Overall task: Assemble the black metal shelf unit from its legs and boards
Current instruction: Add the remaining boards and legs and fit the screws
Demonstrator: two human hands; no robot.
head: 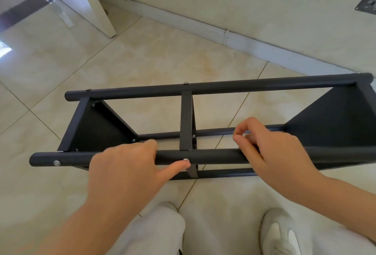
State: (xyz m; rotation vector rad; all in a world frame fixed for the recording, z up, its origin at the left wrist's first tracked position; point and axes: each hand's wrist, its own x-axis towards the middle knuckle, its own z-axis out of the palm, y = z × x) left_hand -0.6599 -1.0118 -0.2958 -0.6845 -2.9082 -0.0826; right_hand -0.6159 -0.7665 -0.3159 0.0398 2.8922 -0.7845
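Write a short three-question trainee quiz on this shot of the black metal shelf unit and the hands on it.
1. True or false: the black metal shelf unit stands upright on the beige tile floor.
2. The thumb of the left hand touches: A) a silver bolt head on the near round black tube leg; B) a screwdriver handle; C) a wooden mallet.
3. Fill in: ___ flat black boards join the legs.
Key: 1 false, it lies on its side; 2 A; 3 three.
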